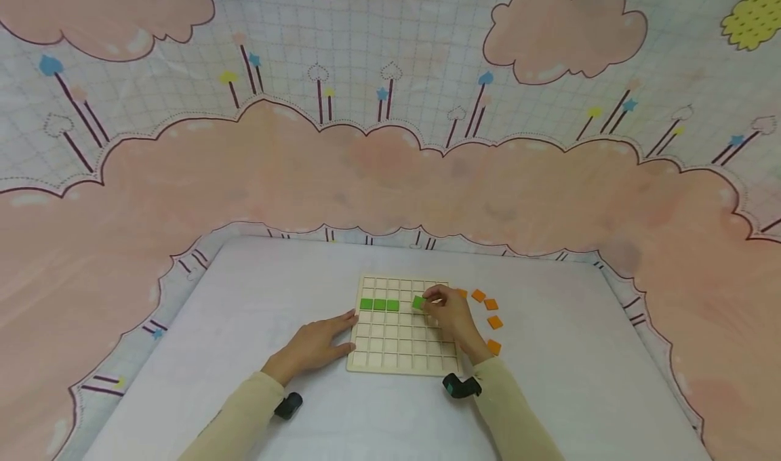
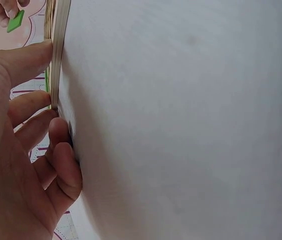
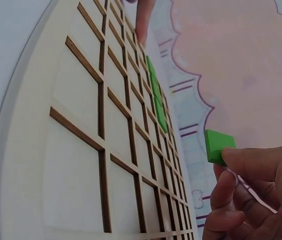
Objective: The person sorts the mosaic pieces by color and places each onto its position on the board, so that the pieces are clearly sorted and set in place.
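Note:
A light wooden board with a grid of square recesses lies on the table. Three green square tiles sit side by side in one of its rows at the left. My right hand pinches another green square tile between thumb and fingertips, held above the board just right of that row's tiles. At the board's left edge, my left hand touches the side with thumb and index finger spread apart; its other fingers bend loosely near the table in the left wrist view.
Several orange square tiles lie scattered on the white table along the board's right side, some close to my right wrist. A cloth printed with clouds rises behind the table. Each wrist wears a black camera.

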A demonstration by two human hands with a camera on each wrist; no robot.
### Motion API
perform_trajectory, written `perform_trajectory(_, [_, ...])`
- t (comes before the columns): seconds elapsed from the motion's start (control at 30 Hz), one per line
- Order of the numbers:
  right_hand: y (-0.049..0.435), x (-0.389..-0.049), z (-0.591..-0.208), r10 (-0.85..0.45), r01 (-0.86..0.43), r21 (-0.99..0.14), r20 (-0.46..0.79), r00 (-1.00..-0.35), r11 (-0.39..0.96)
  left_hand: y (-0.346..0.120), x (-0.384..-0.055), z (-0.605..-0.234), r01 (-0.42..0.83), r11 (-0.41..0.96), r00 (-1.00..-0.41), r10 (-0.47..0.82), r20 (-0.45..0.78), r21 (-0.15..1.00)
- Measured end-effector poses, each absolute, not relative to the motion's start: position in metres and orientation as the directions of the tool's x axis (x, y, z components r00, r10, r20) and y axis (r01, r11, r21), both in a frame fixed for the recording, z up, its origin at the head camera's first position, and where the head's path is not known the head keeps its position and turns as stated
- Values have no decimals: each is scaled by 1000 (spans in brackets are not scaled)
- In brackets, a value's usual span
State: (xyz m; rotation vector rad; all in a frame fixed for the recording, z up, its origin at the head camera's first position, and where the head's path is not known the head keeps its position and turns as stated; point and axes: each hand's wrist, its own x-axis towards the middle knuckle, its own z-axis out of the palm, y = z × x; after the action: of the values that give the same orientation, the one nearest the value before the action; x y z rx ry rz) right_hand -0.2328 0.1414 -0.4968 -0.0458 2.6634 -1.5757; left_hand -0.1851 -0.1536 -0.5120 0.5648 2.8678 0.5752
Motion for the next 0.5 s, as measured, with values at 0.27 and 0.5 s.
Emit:
perform_trajectory(0.27, [131,-234,-500,-80,-14,-877,-28,-996,480,-153,-184,-509,331,852,-913,398,-90,405])
perform_trajectory(0.5, [128,-237,-504,-95,-33,-877,-15,-995,480,-153,-186,-511,338,851,-912,402,-84,402])
